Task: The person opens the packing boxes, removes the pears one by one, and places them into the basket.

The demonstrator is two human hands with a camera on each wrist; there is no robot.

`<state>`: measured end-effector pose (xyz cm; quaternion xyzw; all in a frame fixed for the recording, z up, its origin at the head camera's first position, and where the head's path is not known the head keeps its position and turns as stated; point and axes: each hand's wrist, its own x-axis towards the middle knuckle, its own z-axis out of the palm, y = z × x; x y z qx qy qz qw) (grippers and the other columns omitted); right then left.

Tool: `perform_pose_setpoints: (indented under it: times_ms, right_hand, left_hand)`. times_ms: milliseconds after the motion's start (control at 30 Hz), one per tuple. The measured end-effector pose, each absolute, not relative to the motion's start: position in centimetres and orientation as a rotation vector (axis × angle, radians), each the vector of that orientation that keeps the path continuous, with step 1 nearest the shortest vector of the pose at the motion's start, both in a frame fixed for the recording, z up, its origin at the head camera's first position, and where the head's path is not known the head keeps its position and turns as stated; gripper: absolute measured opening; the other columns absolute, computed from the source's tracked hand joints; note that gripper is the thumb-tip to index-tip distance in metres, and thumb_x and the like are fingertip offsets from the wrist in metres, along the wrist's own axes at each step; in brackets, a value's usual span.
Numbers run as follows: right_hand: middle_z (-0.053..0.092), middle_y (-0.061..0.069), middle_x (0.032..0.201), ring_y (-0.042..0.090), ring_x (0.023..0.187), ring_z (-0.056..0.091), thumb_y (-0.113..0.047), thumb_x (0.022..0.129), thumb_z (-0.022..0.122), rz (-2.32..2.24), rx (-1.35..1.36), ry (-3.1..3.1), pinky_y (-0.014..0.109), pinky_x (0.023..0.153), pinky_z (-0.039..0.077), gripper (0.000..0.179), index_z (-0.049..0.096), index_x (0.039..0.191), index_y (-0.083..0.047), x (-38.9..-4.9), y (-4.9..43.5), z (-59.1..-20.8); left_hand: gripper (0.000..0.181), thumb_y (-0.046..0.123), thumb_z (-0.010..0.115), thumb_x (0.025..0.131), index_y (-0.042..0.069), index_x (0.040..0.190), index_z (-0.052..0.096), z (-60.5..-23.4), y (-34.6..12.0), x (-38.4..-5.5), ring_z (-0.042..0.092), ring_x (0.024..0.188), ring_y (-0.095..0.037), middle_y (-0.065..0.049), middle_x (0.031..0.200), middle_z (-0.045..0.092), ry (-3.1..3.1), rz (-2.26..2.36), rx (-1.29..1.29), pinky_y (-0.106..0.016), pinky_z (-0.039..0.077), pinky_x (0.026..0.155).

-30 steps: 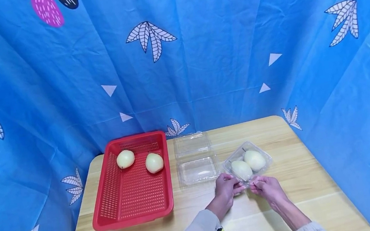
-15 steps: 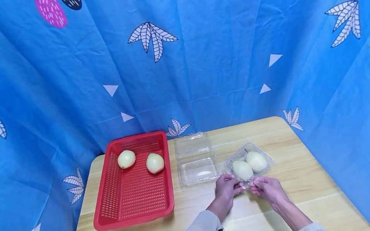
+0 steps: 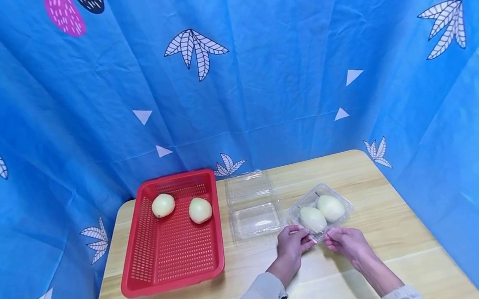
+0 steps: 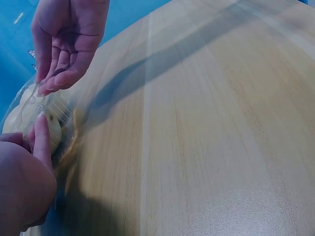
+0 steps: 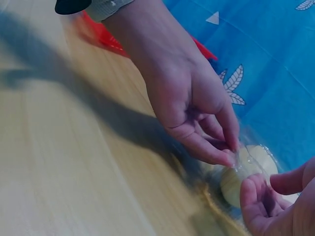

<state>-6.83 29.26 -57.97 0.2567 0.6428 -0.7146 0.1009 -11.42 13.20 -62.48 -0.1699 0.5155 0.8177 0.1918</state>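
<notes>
Low and right of the middle in the head view, a clear box [image 3: 324,190] holds two pears [image 3: 331,207]. The person's left hand [image 3: 292,246] and right hand [image 3: 350,246] both pinch its near corner. They seem to be closing it. Next, it likely needs a firm push along the edge.

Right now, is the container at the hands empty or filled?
Filled: two pale pears show inside the clear container in the head view.

Clear plastic container [image 3: 328,190], set askew on wooden table [image 3: 395,230]; two pale pears [image 3: 314,219] side by side inside.
</notes>
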Motion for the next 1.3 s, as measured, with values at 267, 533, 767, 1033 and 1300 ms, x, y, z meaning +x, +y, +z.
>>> perform_pose_setpoints:
  times_ms: [267,533,767,1033,1300]
  right_hand:
    - [0.076,0.003,0.087,0.012,0.08,0.072,0.002,0.1,0.058,-2.108,0.785,1.894,0.023,0.076,0.063,0.027,0.061,0.123,0.015,-7.1,30.1,-57.9]
    - [0.076,0.004,0.087,0.012,0.081,0.073,-0.001,0.103,0.055,-2.145,0.836,1.839,0.026,0.081,0.064,0.031,0.057,0.128,0.016,-7.3,30.7,-58.0]
    - [0.075,0.004,0.086,0.012,0.078,0.073,-0.004,0.105,0.05,-2.144,0.864,1.847,0.027,0.08,0.064,0.03,0.057,0.126,0.016,-7.5,31.1,-58.2]
    - [0.073,0.001,0.081,0.009,0.076,0.072,0.001,0.105,0.049,-2.206,0.898,1.852,0.023,0.078,0.064,0.03,0.052,0.13,0.018,-8.1,32.6,-58.3]
    - [0.073,-0.001,0.08,0.007,0.076,0.071,0.0,0.103,0.055,-2.218,0.989,1.853,0.023,0.08,0.064,0.026,0.055,0.126,0.011,-8.7,34.1,-58.7]
  left_hand:
    - [0.028,-0.002,0.075,0.086,-0.007,0.111,0.062,-62.4,13.1,-11.5,0.07,0.071,-0.017,-0.013,0.081,0.07,1.435,2.31,-0.476,-0.038,0.067,0.074]
    - [0.029,-0.002,0.076,0.087,-0.008,0.111,0.062,-62.6,13.1,-11.5,0.071,0.069,-0.016,-0.013,0.081,0.071,1.426,2.316,-0.476,-0.038,0.067,0.073]
    - [0.024,-0.004,0.074,0.087,-0.006,0.109,0.063,-62.9,13.1,-11.6,0.071,0.069,-0.017,-0.014,0.083,0.071,1.425,2.313,-0.485,-0.038,0.067,0.074]
    - [0.022,-0.004,0.073,0.087,-0.004,0.107,0.063,-62.8,12.8,-11.7,0.07,0.07,-0.017,-0.013,0.087,0.071,1.435,2.307,-0.469,-0.04,0.067,0.075]
    - [0.021,-0.005,0.073,0.087,-0.002,0.105,0.063,-62.8,13.0,-11.7,0.07,0.07,-0.018,-0.013,0.086,0.07,1.448,2.297,-0.483,-0.039,0.067,0.075]
